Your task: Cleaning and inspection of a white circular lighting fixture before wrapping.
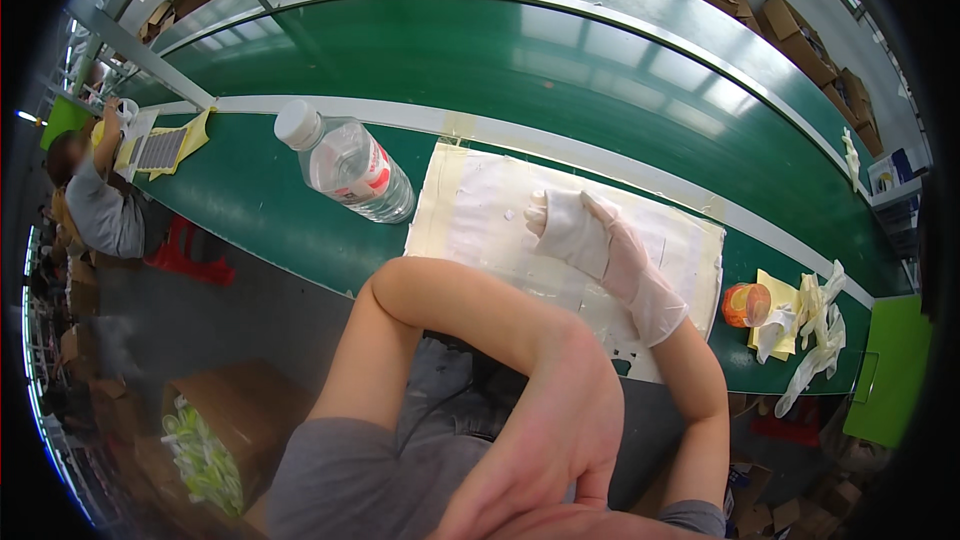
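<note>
Right hand (590, 240): in a thin translucent glove, fingers closed around a small white piece (572, 230), probably folded cloth or padding, though the view is too soft to be sure. Hand and piece rest on a white work sheet (480, 210) laid on the green desk (250, 200).

Left hand (560, 440): bare, raised close to the camera, well back from the desk, fingers loosely spread and holding nothing; its forearm crosses in front of the right forearm.

Clear plastic water bottle (345, 162): white cap, lying on its side on the desk, to the left of the right hand, just off the sheet's edge.

Small orange container (746, 305): to the right of the right hand, beside a heap of loose pale gloves (815, 325) on a yellow sheet (775, 290).

Another person (100, 210): far left, seated at the same desk.
</note>
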Available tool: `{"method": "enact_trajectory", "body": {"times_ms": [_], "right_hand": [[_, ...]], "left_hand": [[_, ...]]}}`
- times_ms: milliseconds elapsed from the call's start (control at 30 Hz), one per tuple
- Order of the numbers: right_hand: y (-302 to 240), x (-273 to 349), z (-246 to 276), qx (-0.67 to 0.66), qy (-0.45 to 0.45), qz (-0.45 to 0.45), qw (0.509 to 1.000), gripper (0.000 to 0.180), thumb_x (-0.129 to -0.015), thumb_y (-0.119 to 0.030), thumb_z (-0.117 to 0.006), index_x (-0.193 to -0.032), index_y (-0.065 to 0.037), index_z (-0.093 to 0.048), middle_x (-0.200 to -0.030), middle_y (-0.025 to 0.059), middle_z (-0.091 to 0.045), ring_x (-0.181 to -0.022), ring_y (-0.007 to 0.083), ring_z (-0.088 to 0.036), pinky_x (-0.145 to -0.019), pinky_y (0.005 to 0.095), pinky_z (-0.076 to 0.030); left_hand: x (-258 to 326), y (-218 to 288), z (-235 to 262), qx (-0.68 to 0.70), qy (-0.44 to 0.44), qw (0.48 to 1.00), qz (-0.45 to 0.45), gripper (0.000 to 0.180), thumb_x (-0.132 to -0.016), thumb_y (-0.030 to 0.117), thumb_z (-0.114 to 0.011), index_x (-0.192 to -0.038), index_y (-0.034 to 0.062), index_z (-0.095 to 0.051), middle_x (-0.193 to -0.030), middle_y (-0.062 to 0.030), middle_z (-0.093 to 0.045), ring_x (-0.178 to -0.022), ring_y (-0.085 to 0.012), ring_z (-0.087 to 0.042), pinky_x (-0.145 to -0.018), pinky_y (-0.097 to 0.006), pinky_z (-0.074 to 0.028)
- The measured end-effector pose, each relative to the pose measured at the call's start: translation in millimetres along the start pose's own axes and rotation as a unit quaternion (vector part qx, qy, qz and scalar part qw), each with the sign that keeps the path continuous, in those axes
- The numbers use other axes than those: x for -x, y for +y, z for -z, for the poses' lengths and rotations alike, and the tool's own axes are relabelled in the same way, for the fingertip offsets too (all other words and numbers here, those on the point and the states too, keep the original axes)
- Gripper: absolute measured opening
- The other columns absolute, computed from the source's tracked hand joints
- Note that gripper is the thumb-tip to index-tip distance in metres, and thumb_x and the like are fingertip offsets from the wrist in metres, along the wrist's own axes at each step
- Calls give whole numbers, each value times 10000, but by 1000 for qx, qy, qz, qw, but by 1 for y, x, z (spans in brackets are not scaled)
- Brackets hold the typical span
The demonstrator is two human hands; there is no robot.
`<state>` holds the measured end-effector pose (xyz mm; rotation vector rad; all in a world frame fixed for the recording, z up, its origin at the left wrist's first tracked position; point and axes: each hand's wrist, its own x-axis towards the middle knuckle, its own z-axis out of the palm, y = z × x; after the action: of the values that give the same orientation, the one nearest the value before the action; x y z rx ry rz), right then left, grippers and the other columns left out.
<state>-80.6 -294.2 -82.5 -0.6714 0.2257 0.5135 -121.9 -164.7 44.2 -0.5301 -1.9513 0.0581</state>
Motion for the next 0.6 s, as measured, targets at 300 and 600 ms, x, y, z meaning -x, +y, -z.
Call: {"method": "enact_trajectory", "body": {"times_ms": [300, 600], "right_hand": [[2, -1, 2, 7, -12, 8, 1000, 548, -1046, -331, -344, -1373, 103, -410, -1348, 235, -535, -1241, 344, -548, -1079, 473, -414], [-3, 4, -12, 3, -14, 6, 1000, 544, -1047, -327, -341, -1369, 104, -417, -1343, 230, -542, -1239, 341, -551, -1079, 462, -416]], "left_hand": [[-29, -17, 38, -770, -49, 565, -294, 621, -995, 205, -451, -1526, 12, -194, -1615, -107, -143, -1492, -222, -109, -1242, -399, -119], [-17, -11, 17, -842, -8, 473, -260, 644, -984, 225, -476, -1528, 20, -199, -1615, -116, -124, -1496, -232, -82, -1245, -403, -112]]}}
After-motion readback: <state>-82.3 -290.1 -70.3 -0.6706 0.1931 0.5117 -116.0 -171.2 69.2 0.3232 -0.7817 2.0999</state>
